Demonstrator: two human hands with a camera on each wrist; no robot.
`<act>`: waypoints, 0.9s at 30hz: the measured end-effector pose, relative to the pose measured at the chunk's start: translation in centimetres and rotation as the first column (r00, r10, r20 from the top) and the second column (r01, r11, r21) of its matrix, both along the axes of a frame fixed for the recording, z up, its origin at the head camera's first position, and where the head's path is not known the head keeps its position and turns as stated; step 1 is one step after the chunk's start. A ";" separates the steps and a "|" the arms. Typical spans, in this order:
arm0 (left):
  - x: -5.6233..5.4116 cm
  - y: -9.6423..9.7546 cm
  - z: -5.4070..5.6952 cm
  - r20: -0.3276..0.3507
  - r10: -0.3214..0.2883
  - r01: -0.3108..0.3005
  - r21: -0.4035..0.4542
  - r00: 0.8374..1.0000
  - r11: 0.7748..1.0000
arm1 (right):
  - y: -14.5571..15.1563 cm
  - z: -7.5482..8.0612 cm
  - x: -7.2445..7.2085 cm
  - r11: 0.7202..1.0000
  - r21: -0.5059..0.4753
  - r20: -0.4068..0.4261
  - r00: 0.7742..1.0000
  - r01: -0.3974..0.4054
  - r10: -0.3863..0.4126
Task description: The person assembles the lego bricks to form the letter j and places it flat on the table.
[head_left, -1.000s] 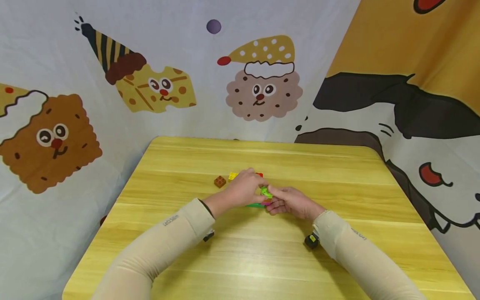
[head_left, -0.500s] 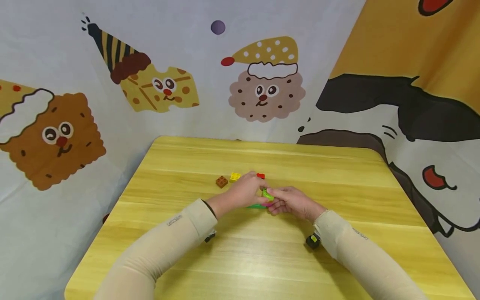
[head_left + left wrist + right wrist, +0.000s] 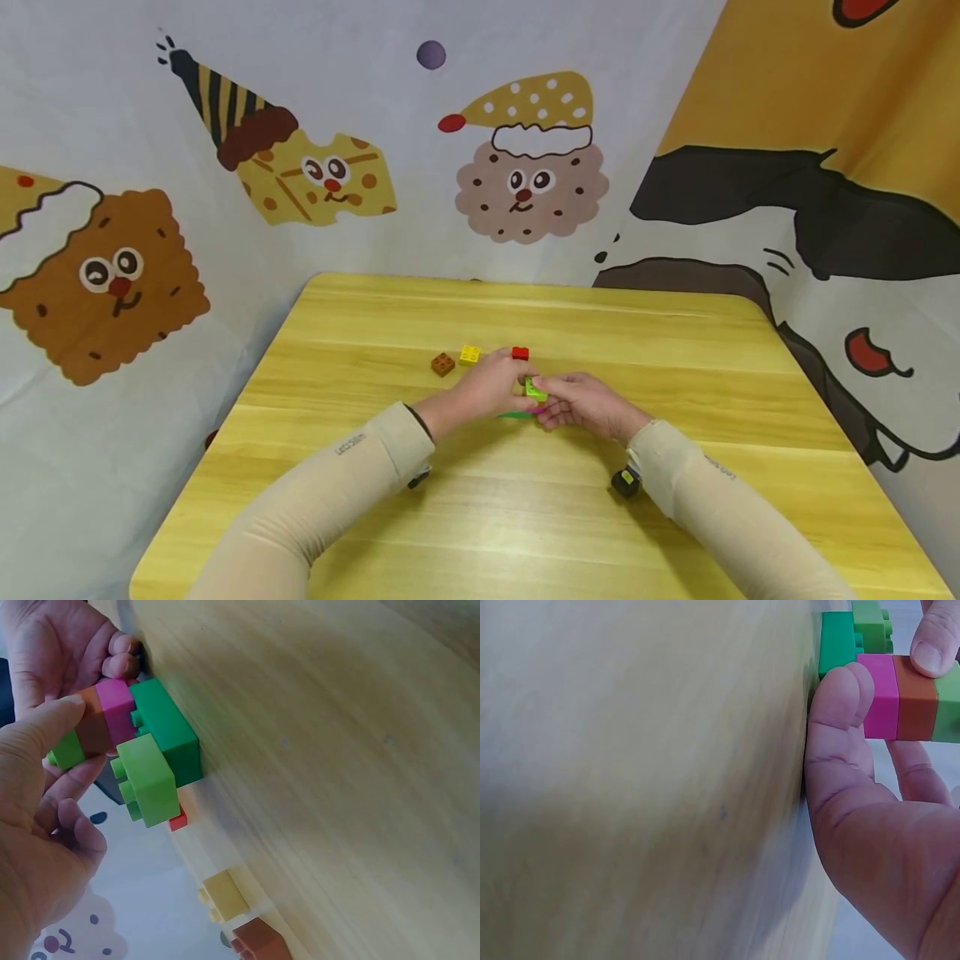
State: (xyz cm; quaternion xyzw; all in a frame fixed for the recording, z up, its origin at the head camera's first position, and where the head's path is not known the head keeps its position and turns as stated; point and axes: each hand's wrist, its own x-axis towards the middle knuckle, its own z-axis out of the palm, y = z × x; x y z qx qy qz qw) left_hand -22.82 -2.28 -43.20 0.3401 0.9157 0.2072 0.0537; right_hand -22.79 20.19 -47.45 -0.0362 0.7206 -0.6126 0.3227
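Note:
A stack of toy building bricks stands on the table under both hands. Its base is a long dark green brick (image 3: 171, 731). One end carries a lone light green brick (image 3: 154, 784); the other carries a pink brick (image 3: 116, 711), a brown brick (image 3: 94, 727) and, on top, a light green brick (image 3: 536, 390). My left hand (image 3: 487, 383) pinches the brown brick, thumb on its near side. My right hand (image 3: 588, 404) holds the same column from the right, its thumb at the top light green brick and its curled fingers (image 3: 836, 697) beside the pink one.
Beyond the left hand lie a loose brown brick (image 3: 442, 364), a yellow brick (image 3: 470, 355) and a red brick (image 3: 521, 353). The wooden table (image 3: 480, 517) ends at a printed cloth (image 3: 420, 167) behind it.
The left hand has shifted slightly, and the yellow brick behind it now shows whole. The brown layer below the top light green brick no longer shows in the head view. Both hands stay on the stack.

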 end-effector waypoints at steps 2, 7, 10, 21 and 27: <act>0.0 0.0 -0.1 -0.001 0.002 -0.002 0.004 1.000 1.000 | 0.0 0.0 0.0 1.000 0.007 0.002 1.000 0.003 -0.003; -0.1 0.0 -0.5 -0.006 -0.002 0.002 0.023 1.000 1.000 | 0.0 0.1 0.0 1.000 0.016 0.003 1.000 -0.001 0.001; -0.2 0.0 -0.6 -0.012 -0.007 0.008 0.035 1.000 0.999 | 0.0 0.1 -0.1 1.000 0.016 0.008 1.000 -0.002 0.002; -0.2 0.0 -0.8 -0.002 0.003 -0.003 0.010 1.000 1.000 | 0.2 -0.1 -0.3 1.000 -0.020 0.017 1.000 -0.008 0.008; -0.1 0.0 -0.7 -0.016 0.012 -0.012 0.001 1.000 1.000 | 0.3 -0.2 -0.3 0.999 -0.035 0.015 1.000 -0.018 0.019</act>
